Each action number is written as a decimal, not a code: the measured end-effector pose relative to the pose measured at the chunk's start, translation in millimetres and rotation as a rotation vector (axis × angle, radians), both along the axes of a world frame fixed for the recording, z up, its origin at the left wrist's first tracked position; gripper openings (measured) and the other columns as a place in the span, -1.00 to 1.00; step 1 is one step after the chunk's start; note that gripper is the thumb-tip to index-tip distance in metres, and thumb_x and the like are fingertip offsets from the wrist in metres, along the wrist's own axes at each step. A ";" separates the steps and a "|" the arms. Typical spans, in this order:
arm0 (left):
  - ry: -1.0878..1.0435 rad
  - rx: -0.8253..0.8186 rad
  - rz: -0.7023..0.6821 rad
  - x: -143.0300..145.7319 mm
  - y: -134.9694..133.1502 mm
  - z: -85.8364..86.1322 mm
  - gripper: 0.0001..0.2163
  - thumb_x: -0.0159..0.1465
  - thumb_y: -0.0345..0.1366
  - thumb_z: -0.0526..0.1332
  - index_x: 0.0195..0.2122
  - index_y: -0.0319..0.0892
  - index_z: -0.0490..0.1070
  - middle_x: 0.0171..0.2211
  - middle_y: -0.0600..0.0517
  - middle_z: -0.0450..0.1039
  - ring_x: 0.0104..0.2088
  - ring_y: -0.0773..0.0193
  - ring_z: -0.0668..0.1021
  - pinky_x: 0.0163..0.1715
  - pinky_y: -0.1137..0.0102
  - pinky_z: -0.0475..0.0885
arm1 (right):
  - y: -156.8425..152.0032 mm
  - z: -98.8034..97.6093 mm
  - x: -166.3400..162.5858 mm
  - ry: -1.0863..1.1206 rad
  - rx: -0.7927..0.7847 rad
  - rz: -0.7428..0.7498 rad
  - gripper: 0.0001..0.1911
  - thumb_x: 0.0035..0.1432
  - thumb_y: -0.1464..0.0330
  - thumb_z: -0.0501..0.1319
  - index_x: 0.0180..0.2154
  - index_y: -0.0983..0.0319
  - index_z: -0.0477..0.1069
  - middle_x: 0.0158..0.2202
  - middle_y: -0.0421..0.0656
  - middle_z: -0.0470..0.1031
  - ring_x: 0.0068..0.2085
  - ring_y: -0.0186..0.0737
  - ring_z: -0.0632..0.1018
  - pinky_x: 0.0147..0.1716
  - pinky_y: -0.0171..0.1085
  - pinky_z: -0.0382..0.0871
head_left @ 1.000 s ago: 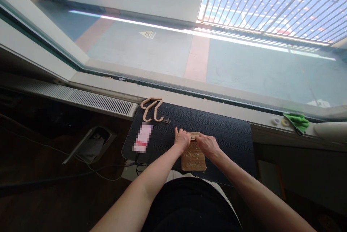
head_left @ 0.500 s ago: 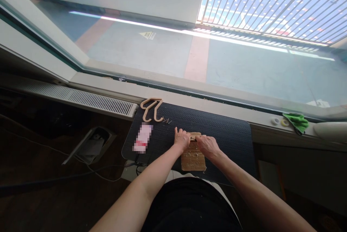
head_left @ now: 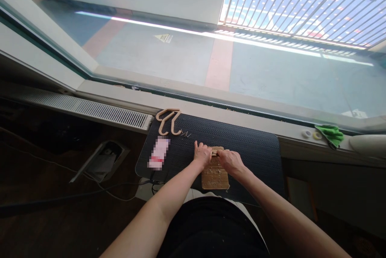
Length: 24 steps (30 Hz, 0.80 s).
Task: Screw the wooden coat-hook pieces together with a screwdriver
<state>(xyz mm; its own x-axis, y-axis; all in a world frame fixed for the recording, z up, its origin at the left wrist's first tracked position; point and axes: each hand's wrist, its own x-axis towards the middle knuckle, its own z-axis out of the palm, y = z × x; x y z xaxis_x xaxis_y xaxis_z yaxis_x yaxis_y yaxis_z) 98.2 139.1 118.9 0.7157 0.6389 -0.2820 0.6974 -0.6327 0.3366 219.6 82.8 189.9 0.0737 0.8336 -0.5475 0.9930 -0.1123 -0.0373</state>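
Note:
A worn brown board (head_left: pixel 215 179), scarred and strewn with small shavings, lies on a black ribbed table (head_left: pixel 253 141). At its far end is a small pale wooden piece (head_left: pixel 214 150), mostly covered by my fingers. My left hand (head_left: pixel 202 154) grips this piece from the left, with one finger sticking up. From the right, my right hand (head_left: pixel 230 161) is closed in a fist against the same piece. A thin dark tip shows beside its fingers; the rest of what it holds is hidden.
Two wooden hanger-like frames (head_left: pixel 173 121) and several thin metal bits (head_left: pixel 185 134) lie at the table's back left. Nearby is a blurred pink packet (head_left: pixel 159 153). On the windowsill are tape rolls (head_left: pixel 316 135) and a green glove (head_left: pixel 331 134). A radiator (head_left: pixel 105 111) stands left.
My right hand has shifted very slightly against the wooden piece. The left hand, the board and the other things stay in place.

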 end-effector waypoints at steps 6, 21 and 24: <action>0.002 -0.006 0.005 -0.6 0.0 -1.4 -0.82 0.19 -0.26 0.08 -0.27 -0.13 0.45 -0.28 -0.07 0.44 -0.15 0.10 0.33 0.06 -0.01 -0.06 | -0.9 4.9 -2.2 -0.009 0.023 0.024 -0.74 0.20 0.45 -0.07 -0.26 0.24 0.38 -0.31 -0.05 0.49 -0.29 -0.19 0.51 -0.37 -0.31 0.27; 0.000 -0.024 -0.003 1.1 1.4 -3.0 -0.81 0.18 -0.26 0.07 -0.28 -0.14 0.45 -0.28 -0.08 0.43 -0.15 0.09 0.32 0.06 0.00 -0.07 | -0.3 -1.3 1.7 -0.004 -0.019 -0.013 -0.73 0.18 0.42 -0.06 -0.27 0.22 0.41 -0.32 -0.08 0.50 -0.28 -0.23 0.51 -0.34 -0.34 0.26; 0.008 -0.027 -0.001 1.6 1.2 -3.1 -0.81 0.18 -0.26 0.07 -0.27 -0.13 0.45 -0.28 -0.07 0.43 -0.15 0.09 0.33 0.06 0.00 -0.06 | -0.5 1.1 -0.1 -0.017 -0.026 -0.023 -0.72 0.19 0.43 -0.06 -0.25 0.23 0.40 -0.33 -0.06 0.49 -0.28 -0.22 0.51 -0.35 -0.34 0.27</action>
